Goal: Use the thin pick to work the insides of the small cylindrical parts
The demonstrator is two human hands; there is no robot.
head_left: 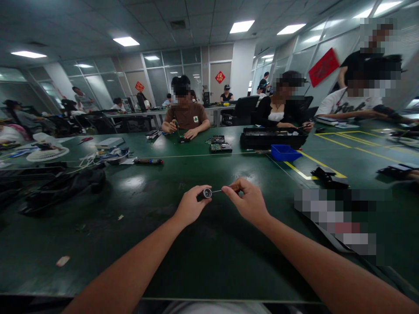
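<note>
Over the middle of the green table (157,253), my left hand (190,206) is closed round a short dark cylinder (207,193). Its round, hollow-looking end faces me, with a lighter ring inside the rim. My right hand (250,201) pinches a slim tool that looks like a screwdriver (217,191). The thin metal shaft points left and its tip reaches the side of the cylinder; whether it sits in a hole there is too small to tell. The tool's handle is mostly hidden by my right fingers.
Beyond my hands lie a dark rod-shaped item (148,161), opened devices (221,147), a blue bin (285,153) and a long black casing (273,138). Black parts and cables are at left, a black part (329,177) at right. Across the table a person (186,115) works.
</note>
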